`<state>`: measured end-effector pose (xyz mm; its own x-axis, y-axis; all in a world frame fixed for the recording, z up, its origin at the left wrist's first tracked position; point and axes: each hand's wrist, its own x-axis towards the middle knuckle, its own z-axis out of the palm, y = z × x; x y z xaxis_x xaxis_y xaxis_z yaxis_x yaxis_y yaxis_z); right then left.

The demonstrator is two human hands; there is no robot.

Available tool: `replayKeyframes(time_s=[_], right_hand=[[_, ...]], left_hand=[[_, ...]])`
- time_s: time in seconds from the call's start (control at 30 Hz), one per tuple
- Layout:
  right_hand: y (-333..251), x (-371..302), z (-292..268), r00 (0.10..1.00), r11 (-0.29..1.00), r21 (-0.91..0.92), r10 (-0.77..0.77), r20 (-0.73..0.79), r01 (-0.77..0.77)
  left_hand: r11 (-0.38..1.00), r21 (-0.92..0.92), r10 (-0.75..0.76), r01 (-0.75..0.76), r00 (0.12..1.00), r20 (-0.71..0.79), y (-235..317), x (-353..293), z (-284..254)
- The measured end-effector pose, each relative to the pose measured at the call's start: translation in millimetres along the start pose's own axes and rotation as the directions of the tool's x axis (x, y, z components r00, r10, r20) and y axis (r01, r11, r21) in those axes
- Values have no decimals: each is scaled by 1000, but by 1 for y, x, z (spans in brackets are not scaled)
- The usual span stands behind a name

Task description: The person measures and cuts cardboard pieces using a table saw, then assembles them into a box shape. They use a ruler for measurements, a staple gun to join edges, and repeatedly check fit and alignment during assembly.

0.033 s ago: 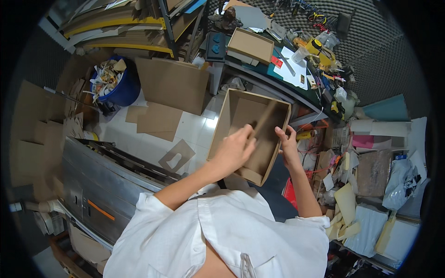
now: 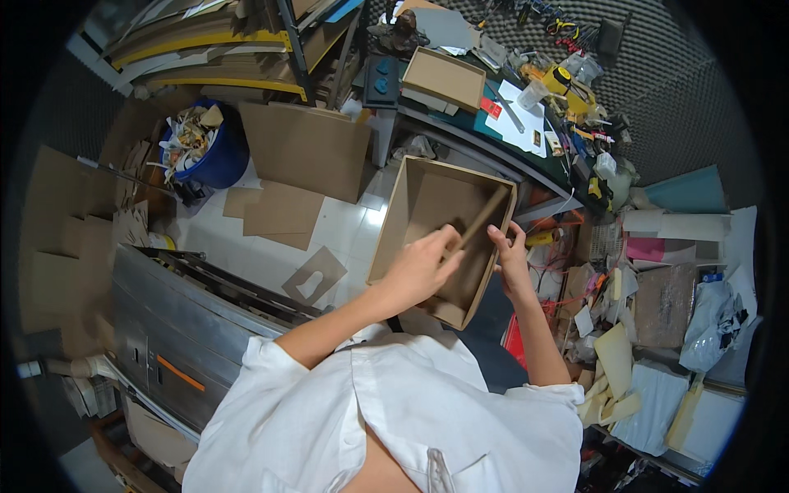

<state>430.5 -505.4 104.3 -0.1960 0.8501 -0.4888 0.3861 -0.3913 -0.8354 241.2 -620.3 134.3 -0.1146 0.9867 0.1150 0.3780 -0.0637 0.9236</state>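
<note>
An open brown cardboard box is tipped with its opening toward me, just above my lap. My left hand reaches inside it and pinches the lower end of a narrow cardboard strip. The strip slants up to the box's far right corner. My right hand grips the box's right wall at its rim, next to the strip. White sleeves cover my upper arms.
A blue bin of cardboard scraps stands at the back left. Cardboard sheets lie on the white floor. A grey metal machine is at my left. A cluttered workbench lies beyond the box. Paper and bags pile up at right.
</note>
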Motion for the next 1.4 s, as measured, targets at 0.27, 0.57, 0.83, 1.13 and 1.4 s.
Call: replayKeyframes(time_s=[0.27, 0.57, 0.83, 1.13, 1.4], right_hand=[[-7, 42, -30, 998, 954, 294, -48, -44, 59], [3, 110, -43, 982, 855, 508, -11, -190, 108], [-3, 175, -41, 954, 889, 454, 88, -288, 55], [-87, 219, -12, 924, 887, 461, 194, -330, -22], [-134, 251, 16, 918, 876, 481, 223, -328, -41]], left_hand=[[991, 72, -118, 109, 983, 141, -90, 107, 65], [764, 645, -62, -3, 995, 77, -119, 208, 123], [667, 736, -106, -115, 963, 246, -115, 294, 84], [921, 298, 232, -251, 968, 98, -120, 368, -12], [938, 253, 240, -235, 971, 9, -153, 420, -52]])
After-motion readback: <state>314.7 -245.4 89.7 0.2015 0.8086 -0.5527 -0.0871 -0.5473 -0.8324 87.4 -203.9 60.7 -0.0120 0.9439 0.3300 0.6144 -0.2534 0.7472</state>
